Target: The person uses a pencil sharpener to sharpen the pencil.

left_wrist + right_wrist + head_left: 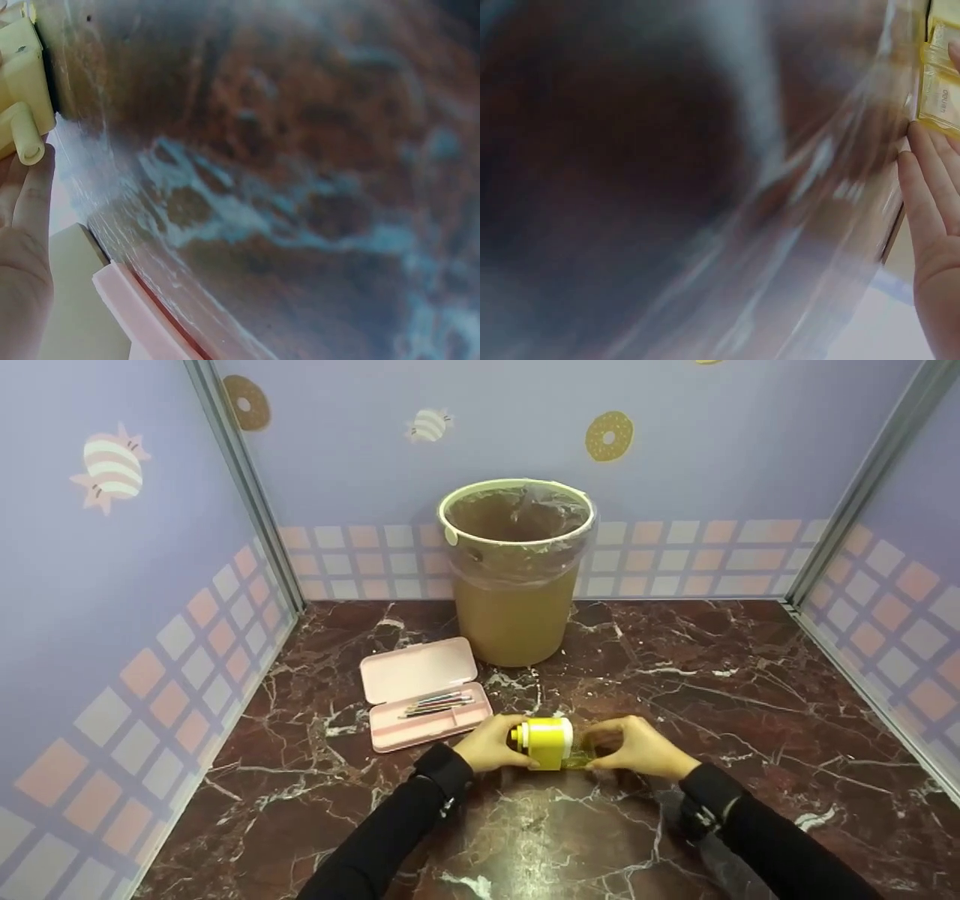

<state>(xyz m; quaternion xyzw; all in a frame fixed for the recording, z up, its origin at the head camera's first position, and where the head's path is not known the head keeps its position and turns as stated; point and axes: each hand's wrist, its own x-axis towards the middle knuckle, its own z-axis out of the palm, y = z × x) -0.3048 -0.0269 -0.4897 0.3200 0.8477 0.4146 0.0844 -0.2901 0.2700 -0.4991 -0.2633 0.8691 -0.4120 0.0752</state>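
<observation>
A yellow and white hand-crank pencil sharpener (547,748) lies low over the table in front of me. My left hand (489,746) grips it from the left, thumb in front. Its crank knob (27,135) shows at the edge of the left wrist view, beside the left fingers. From the other side my right hand (637,750) pinches the sharpener's clear, yellow-edged drawer (939,97) between thumb and fingers. The drawer sticks out to the right of the body; how far it is drawn out I cannot tell. Its contents are not clear.
Behind the left hand, a pink pencil case (418,652) lies with its lid up and several pencils (435,704) inside. A tall bin (514,615) with a plastic liner stands at the back. Patterned panels wall the dark marbled table (712,697) on the left, back and right.
</observation>
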